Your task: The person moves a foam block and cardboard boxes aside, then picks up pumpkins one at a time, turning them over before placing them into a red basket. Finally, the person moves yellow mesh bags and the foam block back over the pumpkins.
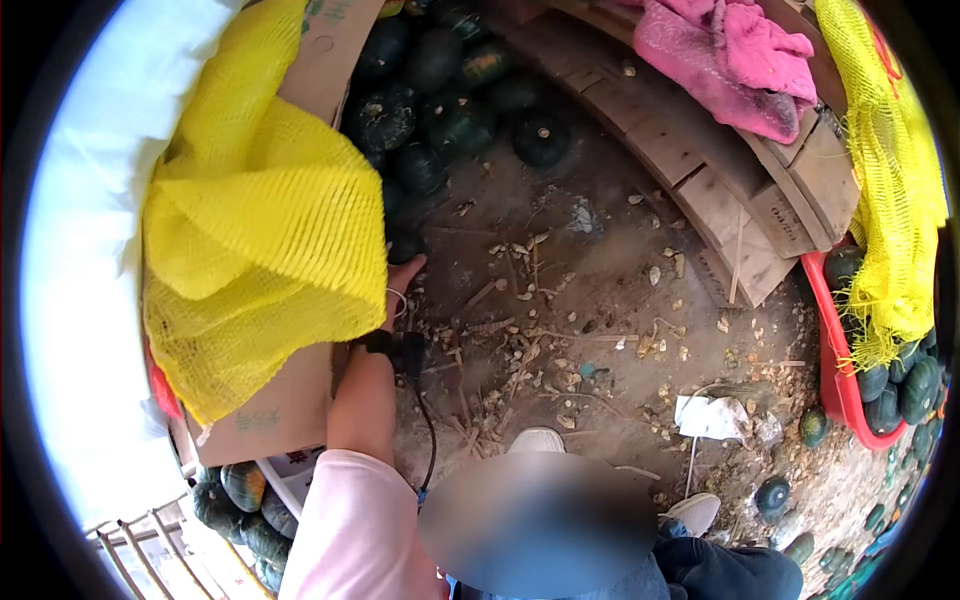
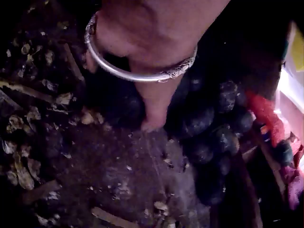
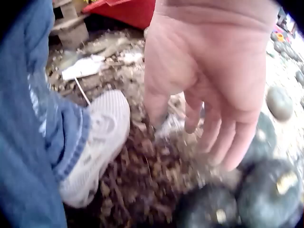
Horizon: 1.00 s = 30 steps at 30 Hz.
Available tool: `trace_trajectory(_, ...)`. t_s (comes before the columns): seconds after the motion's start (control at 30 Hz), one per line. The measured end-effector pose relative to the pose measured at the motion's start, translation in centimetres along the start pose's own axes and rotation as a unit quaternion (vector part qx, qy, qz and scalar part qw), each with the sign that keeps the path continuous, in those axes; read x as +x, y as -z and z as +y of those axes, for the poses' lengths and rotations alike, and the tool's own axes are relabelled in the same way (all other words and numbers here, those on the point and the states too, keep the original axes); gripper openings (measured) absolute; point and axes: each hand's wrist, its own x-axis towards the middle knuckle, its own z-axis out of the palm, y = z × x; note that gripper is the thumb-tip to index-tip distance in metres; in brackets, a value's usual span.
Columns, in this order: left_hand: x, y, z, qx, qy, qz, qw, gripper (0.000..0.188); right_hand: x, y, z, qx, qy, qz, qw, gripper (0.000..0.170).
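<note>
In the left wrist view my left hand, with a silver bangle at the wrist, grips a dark green squash low over the dirt floor; the squash is in deep shadow. The head view shows the same hand beside the yellow mesh bag, at the near end of a heap of dark squashes. My right hand hangs with loosely bent fingers and holds nothing, above squashes in the right wrist view. It is out of the head view.
Wooden pallets with a pink cloth stand at the upper right. A red basket of squashes is at the right, beneath more yellow mesh. Cardboard is at the left. Shoes and litter are on the dirt floor.
</note>
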Motion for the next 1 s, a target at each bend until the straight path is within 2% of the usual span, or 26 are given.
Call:
trace_trajectory(0.03,-0.4,0.2,0.0,-0.031,-0.048,-0.033,0.998,0.108,0.7,0.2,0.0,-0.003,0.044,-0.002,0.999,0.041)
trace_trajectory(0.13,-1.9,0.0,0.0,-0.030,-0.064,-0.137,0.988,0.104,4.4,0.7,-0.6,0.003,0.190,-0.008,0.982,0.037)
trace_trajectory(0.17,-3.9,1.4,2.7,-0.023,-0.066,-0.174,0.982,0.103,3.1,-0.2,-7.1,0.030,0.195,0.004,0.980,0.032)
trace_trajectory(0.2,-7.0,3.1,5.0,-0.158,0.057,-0.270,0.948,0.087,1.5,-1.3,-14.2,0.057,0.200,0.017,0.978,0.026)
trace_trajectory(0.23,-8.0,2.5,4.3,-0.278,0.114,-0.339,0.892,0.080,0.9,-1.9,-17.6,0.026,0.213,0.022,0.976,0.027)
trace_trajectory(0.27,-8.9,1.2,3.3,-0.389,0.169,-0.401,0.812,0.075,0.4,-2.2,-20.1,-0.005,0.224,0.027,0.974,0.027)
trace_trajectory(0.3,-9.7,-0.5,2.1,-0.490,0.222,-0.456,0.710,0.071,0.0,-2.6,-22.2,0.000,0.217,0.015,0.976,0.031)
trace_trajectory(0.33,-10.5,-2.5,0.5,-0.565,0.253,-0.528,0.581,0.056,0.1,-2.9,-23.7,-0.021,0.222,-0.006,0.975,0.034)
trace_trajectory(0.4,-13.5,-3.5,3.1,-0.555,0.210,-0.529,0.606,0.052,-0.2,-3.6,-26.9,-0.054,0.259,-0.033,0.964,0.035)
trace_trajectory(0.43,-15.3,-3.7,4.8,-0.552,0.188,-0.530,0.616,0.050,-1.2,-4.1,-29.4,-0.046,0.240,-0.050,0.968,0.035)
trace_trajectory(0.47,-16.7,-3.5,7.1,-0.476,0.118,-0.484,0.725,0.061,-0.9,-4.4,-30.5,-0.085,0.277,-0.067,0.955,0.036)
trace_trajectory(0.5,-17.8,-3.6,9.1,-0.398,-0.042,-0.424,0.813,0.066,-0.4,-4.8,-31.1,-0.141,0.339,-0.057,0.928,0.036)
trace_trajectory(0.53,-18.7,-3.7,11.1,-0.306,-0.201,-0.342,0.866,0.071,-0.5,-5.2,-32.4,-0.157,0.334,-0.063,0.927,0.036)
trace_trajectory(0.57,-19.7,-4.1,12.8,-0.202,-0.352,-0.243,0.881,0.076,0.3,-5.6,-32.5,-0.178,0.416,-0.043,0.891,0.036)
trace_trajectory(0.6,-20.5,-4.8,14.5,-0.213,-0.382,-0.276,0.856,0.089,0.6,-6.3,-33.1,-0.171,0.416,-0.044,0.892,0.038)
trace_trajectory(0.63,-21.3,-6.3,15.7,-0.189,-0.454,-0.266,0.829,0.091,0.7,-6.7,-34.1,-0.180,0.400,-0.053,0.897,0.040)
trace_trajectory(0.67,-22.7,-6.9,17.5,-0.191,-0.427,-0.317,0.825,0.090,1.5,-7.4,-34.3,-0.159,0.447,-0.041,0.879,0.040)
trace_trajectory(0.7,-24.0,-7.3,19.2,-0.191,-0.398,-0.367,0.818,0.089,2.2,-8.2,-34.4,-0.146,0.444,-0.047,0.883,0.041)
trace_trajectory(0.8,-25.0,-10.8,21.8,-0.205,-0.308,-0.354,0.859,0.089,2.5,-9.6,-35.3,-0.139,0.452,-0.068,0.879,0.041)
trace_trajectory(0.87,-24.8,-11.6,21.8,-0.282,-0.260,-0.398,0.834,0.087,2.9,-10.4,-35.0,-0.138,0.484,-0.062,0.862,0.040)
trace_trajectory(0.9,-24.4,-11.8,21.9,-0.320,-0.234,-0.418,0.818,0.086,2.8,-10.5,-35.0,-0.075,0.455,-0.080,0.883,0.041)
trace_trajectory(0.93,-24.6,-11.7,21.3,-0.355,-0.167,-0.473,0.789,0.080,2.7,-10.6,-34.8,-0.012,0.425,-0.098,0.900,0.042)
trace_trajectory(0.97,-25.4,-10.5,21.2,-0.408,-0.121,-0.528,0.735,0.078,2.8,-10.5,-34.5,0.052,0.391,-0.116,0.912,0.043)
trace_trajectory(1.0,-26.6,-8.3,21.2,-0.455,-0.069,-0.578,0.674,0.075,3.7,-10.5,-34.0,0.170,0.345,-0.156,0.910,0.051)
